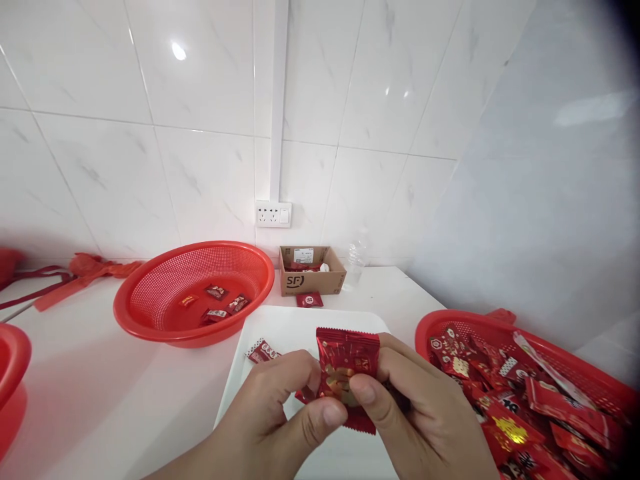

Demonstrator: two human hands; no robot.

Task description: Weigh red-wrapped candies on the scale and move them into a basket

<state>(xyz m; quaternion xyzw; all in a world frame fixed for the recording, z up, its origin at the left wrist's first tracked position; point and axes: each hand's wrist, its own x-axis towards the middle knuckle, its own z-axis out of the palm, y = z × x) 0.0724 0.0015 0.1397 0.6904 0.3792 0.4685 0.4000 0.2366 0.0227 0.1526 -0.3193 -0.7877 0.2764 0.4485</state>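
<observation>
Both my hands hold one red foil packet (345, 363) with gold print, upright above a white tray (280, 327). My left hand (270, 417) pinches its lower left side with thumb and fingers closed. My right hand (425, 417) grips its right side, thumb pressed on the front. A small red and white wrapped sweet (263, 351) lies on the tray just left of my left hand's fingers.
A red mesh basket (150, 313) at the back left holds several small wrapped sweets. Another red basket (590, 380) at the right is full of red packets. An open cardboard box (310, 279), a red packet (309, 300), a clear bottle (356, 257) and a wall socket (273, 214) stand behind.
</observation>
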